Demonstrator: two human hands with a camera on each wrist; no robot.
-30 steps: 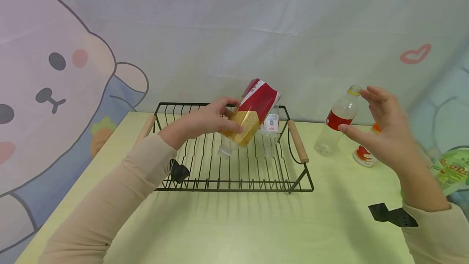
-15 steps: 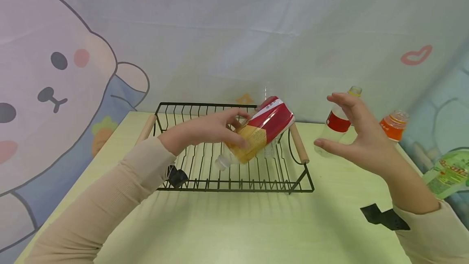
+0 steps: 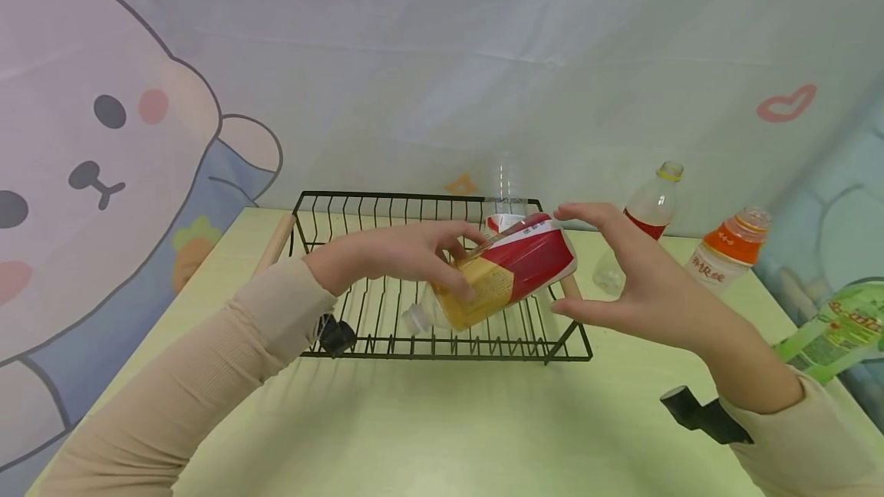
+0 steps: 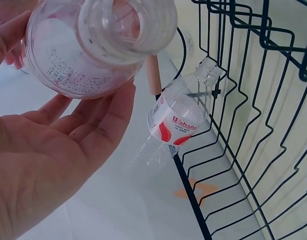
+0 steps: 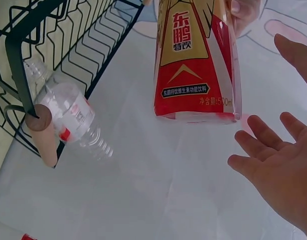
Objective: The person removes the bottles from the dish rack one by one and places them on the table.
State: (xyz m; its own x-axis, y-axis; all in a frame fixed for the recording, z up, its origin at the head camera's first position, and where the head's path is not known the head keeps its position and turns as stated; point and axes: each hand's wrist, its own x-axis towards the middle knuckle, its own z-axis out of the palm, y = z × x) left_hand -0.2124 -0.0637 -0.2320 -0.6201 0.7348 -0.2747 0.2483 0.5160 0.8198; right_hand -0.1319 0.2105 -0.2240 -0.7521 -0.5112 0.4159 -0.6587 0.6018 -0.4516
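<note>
In the head view my left hand (image 3: 407, 255) grips a plastic drink bottle (image 3: 514, 271) with a red and yellow label. The bottle is tilted over the black wire rack (image 3: 442, 357), its uncapped mouth facing lower left and its base to the right. In the left wrist view, fingers curl around the bottle's shoulder (image 4: 68, 70). My right hand (image 3: 642, 290) is spread near the base, thumb and fingers apart. A gap shows between the right hand (image 5: 283, 155) and the bottle (image 5: 193, 75) in the right wrist view. A clear bottle (image 4: 178, 122) leans inside the rack.
Right of the rack stand a clear bottle with a red label (image 3: 652, 202) and an orange-labelled bottle (image 3: 732, 244). A green pouch (image 3: 836, 328) lies at the far right. The rack has wooden handles (image 5: 43, 137). A printed cloth (image 3: 414, 83) hangs behind the table.
The held bottle has come down and tipped closer to level, its base swinging right. My right hand has moved left and down, away from the red-labelled bottle, toward that base.
</note>
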